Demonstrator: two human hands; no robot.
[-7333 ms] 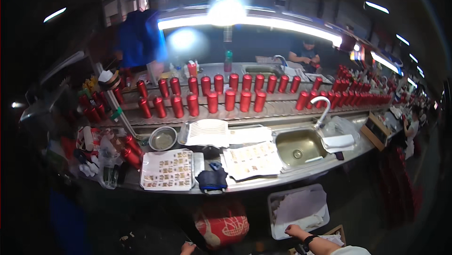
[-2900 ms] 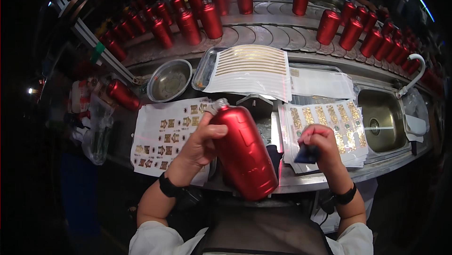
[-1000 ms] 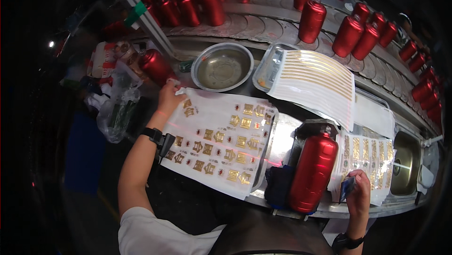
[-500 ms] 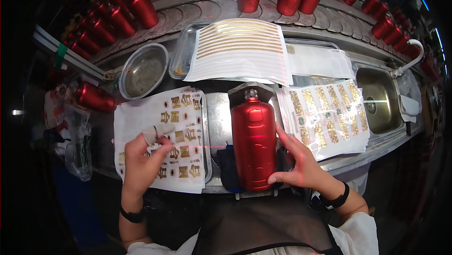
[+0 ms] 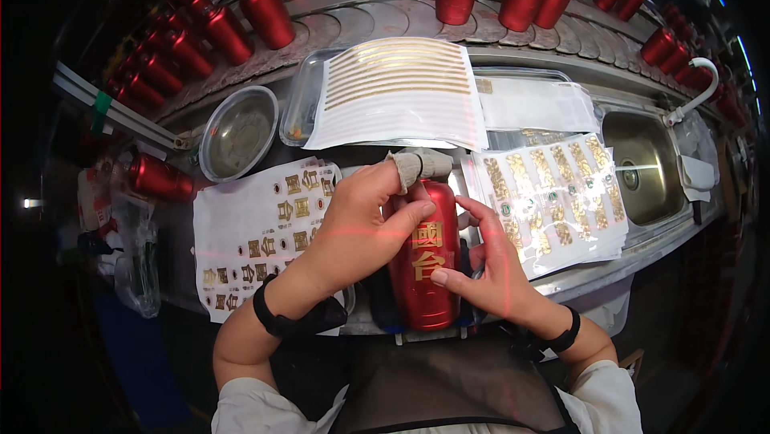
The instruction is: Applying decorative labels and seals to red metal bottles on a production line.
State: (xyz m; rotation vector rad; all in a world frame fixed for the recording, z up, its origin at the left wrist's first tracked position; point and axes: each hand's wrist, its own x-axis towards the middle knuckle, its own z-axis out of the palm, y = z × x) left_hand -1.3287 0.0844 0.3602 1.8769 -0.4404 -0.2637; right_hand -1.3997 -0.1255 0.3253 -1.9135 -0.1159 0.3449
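Observation:
A glossy red bottle (image 5: pixel 428 306) stands in front of me, its neck hidden behind my left hand (image 5: pixel 357 213). A gold-character decal (image 5: pixel 427 248) lies against the bottle's front. My left hand reaches across, its fingers bent over the bottle's shoulder and its thumb at the top of the decal; the pinch seems closed on the decal's upper edge. Pale coverings wrap some of its fingertips. My right hand (image 5: pixel 501 277) grips the bottle's right side, thumb beside the lower character. Left of the bottle lies a sheet of gold decals (image 5: pixel 224 225), partly under my left forearm.
Behind are a sheet with gold stripes (image 5: pixel 397 105) on a tray and a round bowl (image 5: pixel 239 134). To the right lie gold-patterned sheets (image 5: pixel 553 201) beside a sink (image 5: pixel 642 153). Several red bottles stand on the conveyor (image 5: pixel 361 21); another red bottle (image 5: pixel 160 176) lies left.
My left hand has moved right from the decal sheet to the bottle, whose front was bare and now bears gold characters. My right thumb has moved up. The conveyor bottles have shifted right.

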